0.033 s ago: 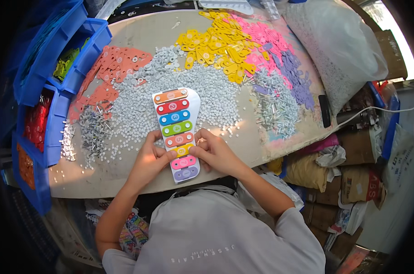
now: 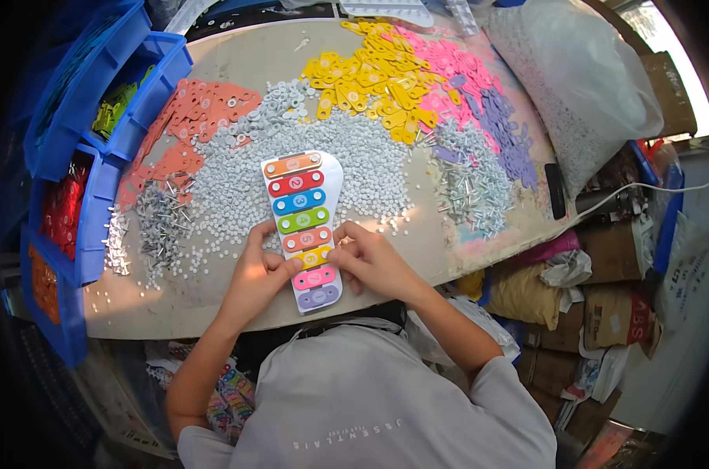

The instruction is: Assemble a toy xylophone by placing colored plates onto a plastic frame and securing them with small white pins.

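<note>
A small toy xylophone (image 2: 299, 202) with a white base and a column of coloured bars lies over the near middle of the table. My left hand (image 2: 254, 275) grips its left edge, thumb on the end of the yellow bar (image 2: 313, 256). From the other side my right hand (image 2: 376, 264) holds it, fingers curled and thumb pressing the yellow bar's right end. White round caps show on the upper bars. On the pink bar (image 2: 316, 278) and purple bar (image 2: 320, 296), nearest me, I see small dark spots instead. Both thumbs partly cover the yellow bar's ends.
White caps (image 2: 292, 148) spread beyond the xylophone. Metal pins (image 2: 163, 215) and silvery pins (image 2: 479, 184) flank them. Coral (image 2: 206, 109), yellow (image 2: 370, 66), pink (image 2: 460, 66) and purple bars (image 2: 507, 129) lie in piles. Blue bins (image 2: 96, 211) line the left; a bulging plastic bag (image 2: 581, 86) stands right.
</note>
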### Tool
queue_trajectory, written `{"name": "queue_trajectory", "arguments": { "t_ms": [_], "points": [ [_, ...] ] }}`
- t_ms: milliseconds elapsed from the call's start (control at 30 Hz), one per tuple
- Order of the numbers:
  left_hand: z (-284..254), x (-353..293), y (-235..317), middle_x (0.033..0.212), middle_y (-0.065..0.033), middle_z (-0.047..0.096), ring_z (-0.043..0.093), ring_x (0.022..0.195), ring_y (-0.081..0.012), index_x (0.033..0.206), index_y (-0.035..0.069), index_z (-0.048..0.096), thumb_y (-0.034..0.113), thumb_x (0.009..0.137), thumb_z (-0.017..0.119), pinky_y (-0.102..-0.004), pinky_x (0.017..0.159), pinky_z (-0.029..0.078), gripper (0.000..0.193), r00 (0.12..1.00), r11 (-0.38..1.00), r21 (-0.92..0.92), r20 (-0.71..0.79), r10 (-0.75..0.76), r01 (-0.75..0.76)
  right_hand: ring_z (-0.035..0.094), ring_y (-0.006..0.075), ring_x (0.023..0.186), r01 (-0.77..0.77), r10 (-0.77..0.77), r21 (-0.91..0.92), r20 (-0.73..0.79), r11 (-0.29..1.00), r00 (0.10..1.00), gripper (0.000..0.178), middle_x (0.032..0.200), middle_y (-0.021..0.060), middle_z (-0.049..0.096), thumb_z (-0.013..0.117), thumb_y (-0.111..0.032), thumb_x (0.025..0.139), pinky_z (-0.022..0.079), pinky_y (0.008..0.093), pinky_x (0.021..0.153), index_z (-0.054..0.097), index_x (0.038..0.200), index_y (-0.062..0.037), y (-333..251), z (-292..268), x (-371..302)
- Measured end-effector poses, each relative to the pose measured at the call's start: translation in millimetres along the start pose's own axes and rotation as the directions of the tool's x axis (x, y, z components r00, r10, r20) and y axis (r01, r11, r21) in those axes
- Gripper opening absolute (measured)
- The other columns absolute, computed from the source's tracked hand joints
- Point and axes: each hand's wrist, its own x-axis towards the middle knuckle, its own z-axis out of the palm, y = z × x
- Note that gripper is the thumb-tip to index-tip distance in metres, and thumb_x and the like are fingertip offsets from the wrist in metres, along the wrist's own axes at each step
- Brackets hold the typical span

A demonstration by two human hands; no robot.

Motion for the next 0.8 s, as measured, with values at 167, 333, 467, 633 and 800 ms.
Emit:
{"name": "queue_trajectory", "arguments": {
  "t_ms": [167,333,467,633,800],
  "points": [
    [-10.5,-38.3,-1.9,0.064,0.0055,0.053,0.043,0.059,0.0011,0.145,-0.006,0.034,0.010,0.094,0.070,-0.0167,0.056,0.031,0.065,0.966,0.990,0.076,-0.220,0.135,-0.121,0.066,0.0373,0.096,0.086,-0.701,-0.825,-0.414,0.558,0.581,0.021,0.102,0.0179,0.068,0.057,-0.005,0.089,0.052,0.0446,0.082,0.066,0.107,-0.0016,15.0,-70.0,5.1],
    [-34.7,-63.4,-8.4,0.066,0.0107,0.047,0.037,0.060,0.0023,0.127,0.000,0.058,0.012,0.096,0.068,-0.0185,0.054,0.027,0.035,0.899,0.970,0.132,-0.366,0.241,-0.206,0.061,0.0386,0.102,-0.213,-0.821,-0.919,-0.393,0.332,0.414,0.028,0.105,0.0184,0.066,0.056,0.007,0.084,0.049,0.0436,0.090,0.068,0.107,-0.0025,23.6,-174.5,0.3],
    [-76.2,-71.0,-14.4,0.077,0.0035,0.060,0.051,0.068,-0.0032,0.112,0.003,0.068,0.010,0.095,0.068,-0.0220,0.060,0.042,0.018,0.701,0.868,0.465,-0.562,0.439,-0.171,0.060,0.0366,0.100,-0.182,-0.797,-0.941,-0.339,0.286,0.499,0.023,0.102,0.0170,0.065,0.061,0.006,0.084,0.048,0.0438,0.088,0.067,0.105,-0.0012,51.6,-221.4,0.4],
    [-159.7,-91.7,-1.1,0.090,-0.0074,0.066,0.063,0.080,-0.0183,0.101,0.001,0.070,0.007,0.095,0.064,-0.0300,0.072,0.050,0.011,0.442,0.651,0.759,-0.586,0.679,0.007,0.059,0.0353,0.095,-0.112,-0.779,-0.940,-0.331,0.322,0.533,0.011,0.097,0.0168,0.063,0.062,0.004,0.088,0.047,0.0423,0.084,0.063,0.098,0.0002,45.1,-217.5,3.9],
    [-213.9,-75.9,-11.5,0.092,-0.0111,0.065,0.065,0.088,-0.0280,0.100,0.002,0.071,0.007,0.090,0.069,-0.0363,0.077,0.051,0.011,0.394,0.516,0.854,-0.498,0.772,0.068,0.058,0.0343,0.091,-0.161,-0.767,-0.959,-0.285,0.235,0.576,0.006,0.092,0.0175,0.061,0.062,0.001,0.091,0.046,0.0414,0.081,0.060,0.096,0.0016,31.3,-210.9,6.3]
  ]
}}
